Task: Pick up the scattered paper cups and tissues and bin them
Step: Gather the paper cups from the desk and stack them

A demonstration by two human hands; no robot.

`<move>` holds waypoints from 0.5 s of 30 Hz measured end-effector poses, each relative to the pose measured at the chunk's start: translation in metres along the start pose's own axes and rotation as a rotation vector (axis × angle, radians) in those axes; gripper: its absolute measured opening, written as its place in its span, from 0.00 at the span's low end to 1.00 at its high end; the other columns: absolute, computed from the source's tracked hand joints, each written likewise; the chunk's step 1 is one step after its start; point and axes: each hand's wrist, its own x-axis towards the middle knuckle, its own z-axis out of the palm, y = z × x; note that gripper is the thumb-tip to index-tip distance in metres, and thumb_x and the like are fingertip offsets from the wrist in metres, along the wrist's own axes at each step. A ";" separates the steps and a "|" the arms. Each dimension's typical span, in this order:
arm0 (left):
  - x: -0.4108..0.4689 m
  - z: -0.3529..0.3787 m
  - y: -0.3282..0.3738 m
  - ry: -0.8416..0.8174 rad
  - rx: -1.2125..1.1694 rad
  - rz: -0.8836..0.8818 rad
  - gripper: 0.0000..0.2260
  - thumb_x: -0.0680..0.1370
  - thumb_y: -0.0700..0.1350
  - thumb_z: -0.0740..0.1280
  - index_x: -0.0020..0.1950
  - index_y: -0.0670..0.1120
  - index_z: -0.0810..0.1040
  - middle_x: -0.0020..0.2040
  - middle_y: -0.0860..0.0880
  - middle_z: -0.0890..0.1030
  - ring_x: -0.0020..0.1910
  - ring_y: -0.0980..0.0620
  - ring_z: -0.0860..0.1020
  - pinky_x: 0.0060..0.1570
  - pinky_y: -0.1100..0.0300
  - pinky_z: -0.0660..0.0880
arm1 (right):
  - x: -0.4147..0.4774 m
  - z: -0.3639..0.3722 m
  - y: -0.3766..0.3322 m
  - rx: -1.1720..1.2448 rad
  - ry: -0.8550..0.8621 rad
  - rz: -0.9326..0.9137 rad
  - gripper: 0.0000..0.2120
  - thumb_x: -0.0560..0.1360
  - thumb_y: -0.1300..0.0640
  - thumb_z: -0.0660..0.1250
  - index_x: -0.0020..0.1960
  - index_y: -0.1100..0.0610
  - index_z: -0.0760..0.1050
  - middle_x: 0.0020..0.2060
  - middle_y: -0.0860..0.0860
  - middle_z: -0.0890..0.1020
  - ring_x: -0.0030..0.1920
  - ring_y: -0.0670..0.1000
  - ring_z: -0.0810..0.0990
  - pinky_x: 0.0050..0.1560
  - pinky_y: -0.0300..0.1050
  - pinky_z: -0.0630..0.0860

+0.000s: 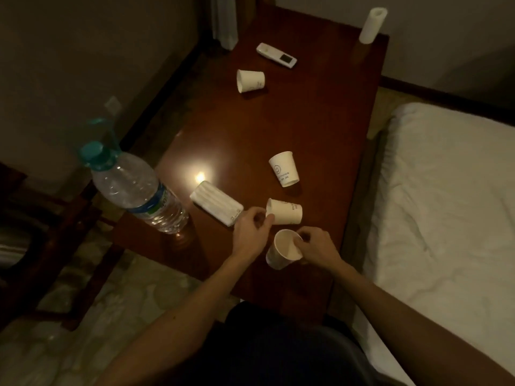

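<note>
Red-brown wood table (320, 121), dim room, one glare spot near front-left.

L hand (250, 231): fingers curled, thumb + fingertips pinching the rim of near cup (287, 212). This paper cup lies on its side on the table, mouth toward the hand, and part of the rim is hidden behind the fingers.

R hand (316, 246): grips held cup (282, 249) at rim/wall. Cup is tilted, mouth up toward cam, by the table's front edge. Its base is in shadow, so can't tell if it touches the wood. The two cups are close, w/ a small gap showing.

Mid cup (284, 168) sits just beyond near cup, apart from it. Print on its wall is too small to read. Can't tell if it's standing or tipped.

Far cup (250, 80) lies on its side, mouth left, well apart from the rest and near the remote (276, 55).

Tissue pack (216, 203), white, lies flat just left of L hand. Contact w/ knuckles unclear.

Water bottle (136, 190), teal cap, stands at the table's left edge.

White paper roll (373, 25) stands upright at the far-right corner.

Bed sheet (446, 204) at right, cut off by frame. Furniture at left is too dark to identify.
</note>
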 end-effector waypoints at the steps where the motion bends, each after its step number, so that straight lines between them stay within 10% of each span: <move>1: 0.009 0.004 0.001 -0.060 0.024 -0.044 0.15 0.76 0.57 0.69 0.59 0.52 0.77 0.54 0.53 0.79 0.50 0.58 0.77 0.44 0.64 0.74 | -0.001 -0.006 0.004 0.032 0.026 0.024 0.06 0.79 0.55 0.65 0.56 0.53 0.76 0.47 0.48 0.81 0.32 0.47 0.84 0.30 0.35 0.78; 7: 0.038 0.042 0.015 -0.166 0.181 -0.170 0.26 0.78 0.55 0.68 0.74 0.49 0.69 0.66 0.47 0.75 0.64 0.47 0.74 0.61 0.49 0.74 | -0.003 -0.037 0.030 0.043 0.107 0.096 0.08 0.79 0.52 0.65 0.57 0.53 0.76 0.40 0.45 0.81 0.28 0.46 0.83 0.31 0.40 0.81; 15: 0.023 0.022 0.034 -0.012 0.064 -0.075 0.19 0.82 0.48 0.64 0.72 0.44 0.72 0.65 0.48 0.79 0.63 0.50 0.76 0.52 0.62 0.72 | 0.020 -0.052 0.037 0.094 0.121 0.031 0.13 0.78 0.51 0.68 0.59 0.54 0.76 0.52 0.51 0.82 0.32 0.45 0.83 0.33 0.37 0.81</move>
